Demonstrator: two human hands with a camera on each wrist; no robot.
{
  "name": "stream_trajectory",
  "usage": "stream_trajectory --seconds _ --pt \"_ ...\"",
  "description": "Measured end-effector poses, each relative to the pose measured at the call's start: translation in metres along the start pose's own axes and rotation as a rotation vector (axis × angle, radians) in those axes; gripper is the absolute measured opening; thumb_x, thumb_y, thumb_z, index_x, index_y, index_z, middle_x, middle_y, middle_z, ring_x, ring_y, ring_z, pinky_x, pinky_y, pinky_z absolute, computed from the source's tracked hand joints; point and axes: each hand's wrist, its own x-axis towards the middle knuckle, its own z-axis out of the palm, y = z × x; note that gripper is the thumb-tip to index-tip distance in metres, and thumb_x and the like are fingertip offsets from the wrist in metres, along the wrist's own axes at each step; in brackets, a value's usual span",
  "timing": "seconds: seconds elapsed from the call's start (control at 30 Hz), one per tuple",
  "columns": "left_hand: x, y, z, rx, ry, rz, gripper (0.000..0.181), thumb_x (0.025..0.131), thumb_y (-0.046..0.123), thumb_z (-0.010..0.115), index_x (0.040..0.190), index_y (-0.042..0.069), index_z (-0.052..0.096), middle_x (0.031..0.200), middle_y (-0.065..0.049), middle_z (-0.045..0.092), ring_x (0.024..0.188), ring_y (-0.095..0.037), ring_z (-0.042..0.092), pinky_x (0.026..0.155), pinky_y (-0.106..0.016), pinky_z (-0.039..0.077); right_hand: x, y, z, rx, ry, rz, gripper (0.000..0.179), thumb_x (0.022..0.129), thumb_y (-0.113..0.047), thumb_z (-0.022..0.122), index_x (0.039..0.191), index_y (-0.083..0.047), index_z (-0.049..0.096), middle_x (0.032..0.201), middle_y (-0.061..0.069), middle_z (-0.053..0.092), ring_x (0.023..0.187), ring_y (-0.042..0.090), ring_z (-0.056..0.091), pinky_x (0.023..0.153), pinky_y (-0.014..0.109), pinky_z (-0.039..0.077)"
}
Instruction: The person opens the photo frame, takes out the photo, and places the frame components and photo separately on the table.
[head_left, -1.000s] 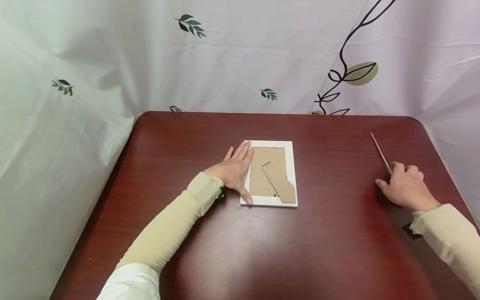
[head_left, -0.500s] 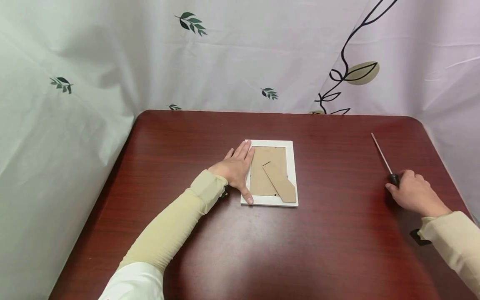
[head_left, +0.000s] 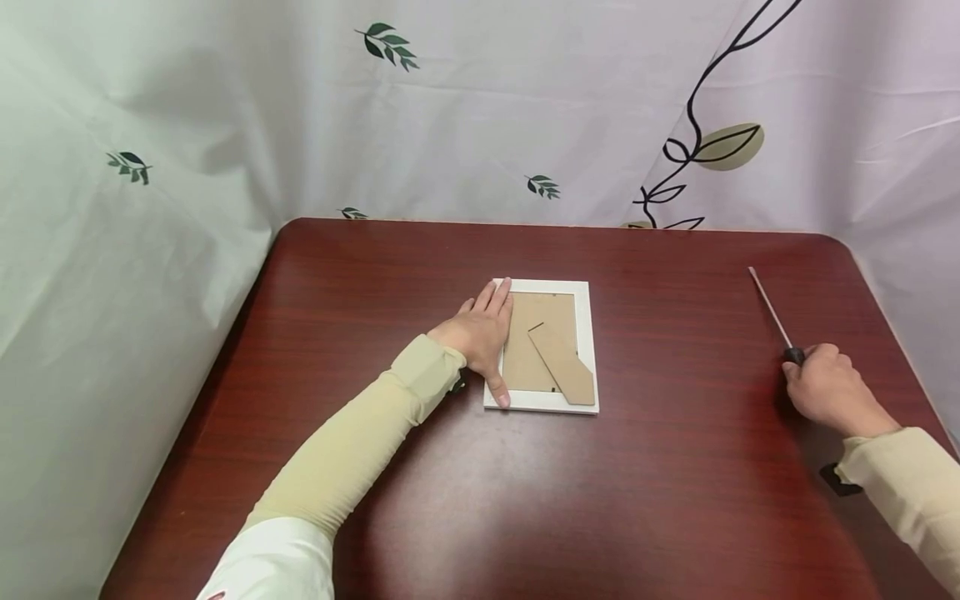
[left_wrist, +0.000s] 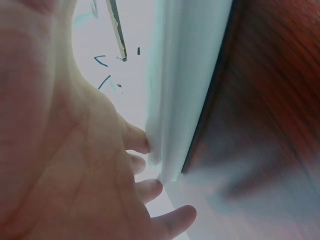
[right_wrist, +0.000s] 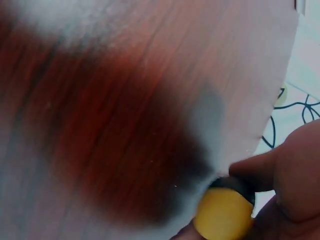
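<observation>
A white picture frame [head_left: 586, 342] lies face down on the table, its brown backing board [head_left: 525, 371] and angled stand leg [head_left: 564, 367] facing up. My left hand [head_left: 480, 333] rests spread along the frame's left edge, fingertips near the top corner and thumb at the bottom one. Its straight fingers also show beside the white border in the left wrist view. Far to the right, my right hand [head_left: 836, 387] grips a screwdriver [head_left: 793, 356] by its handle, the thin metal shaft pointing away. The yellow handle end [right_wrist: 223, 215] shows in the right wrist view.
The dark red wooden table [head_left: 660, 500] has rounded far corners. Behind it and along its sides hangs a pale curtain [head_left: 465, 108] with leaf prints.
My right hand has moved back along the screwdriver, uncovering the black front of its handle. The screwdriver stays almost in place. My left hand has edged slightly over the frame's border.
</observation>
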Motion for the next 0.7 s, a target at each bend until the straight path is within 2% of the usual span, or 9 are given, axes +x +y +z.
stream_trajectory --seconds 0.13,0.27,0.37,0.47,0.6,0.7 --pt "0.001 0.001 -0.002 0.019 -0.007 -0.006 0.167 0.044 0.082 0.082 0.158 -0.005 -0.003 0.164 -0.021 -0.019 0.152 -0.038 -0.012 0.122 -0.052 0.017 -0.003 -0.002 0.000 0.060 0.080 0.009 0.041 0.100 -0.011 0.040 0.111 0.029 0.039 0.090 0.048 0.043 0.086 0.067 0.048 0.068 0.066 0.043" --pt "0.001 0.001 -0.002 0.025 -0.016 -0.004 0.166 0.044 0.082 0.082 0.158 -0.004 -0.003 0.165 -0.020 -0.019 0.152 -0.037 -0.012 0.122 -0.052 0.013 -0.006 -0.008 -0.002 0.104 0.088 -0.024 0.042 0.102 -0.011 0.035 0.114 0.030 0.034 0.094 0.045 0.042 0.091 0.063 0.046 0.074 0.067 0.041" --pt "0.001 0.001 -0.003 0.037 -0.020 -0.002 0.165 0.045 0.082 0.082 0.158 -0.004 -0.002 0.164 -0.021 -0.018 0.152 -0.038 -0.012 0.122 -0.053 0.009 -0.008 -0.015 -0.004 0.137 0.061 -0.049 0.043 0.104 -0.012 0.034 0.117 0.029 0.031 0.091 0.039 0.045 0.085 0.054 0.051 0.070 0.060 0.043" --pt "0.000 0.001 -0.004 0.046 -0.023 -0.001 0.165 0.045 0.082 0.082 0.158 -0.005 -0.001 0.164 -0.022 -0.017 0.152 -0.039 -0.011 0.123 -0.052 0.006 -0.010 -0.026 -0.005 0.183 0.001 -0.081 0.046 0.106 -0.016 0.031 0.121 0.027 0.027 0.085 0.027 0.048 0.072 0.036 0.052 0.062 0.044 0.043" --pt "0.000 0.002 -0.005 0.067 -0.008 0.010 0.165 0.045 0.083 0.081 0.157 -0.007 0.000 0.165 -0.024 -0.013 0.153 -0.037 -0.011 0.123 -0.050 0.001 -0.012 -0.039 -0.006 0.255 -0.041 -0.157 0.041 0.107 -0.018 0.030 0.112 0.022 0.041 0.069 0.006 0.047 0.055 0.013 0.042 0.049 0.029 0.035" --pt "0.001 0.002 -0.005 0.078 0.006 0.023 0.165 0.044 0.083 0.081 0.157 -0.009 0.002 0.164 -0.026 -0.010 0.153 -0.036 -0.011 0.123 -0.048 -0.001 -0.014 -0.046 -0.007 0.258 -0.032 -0.176 0.039 0.107 -0.020 0.033 0.107 0.016 0.047 0.065 0.000 0.046 0.054 0.008 0.040 0.050 0.027 0.034"
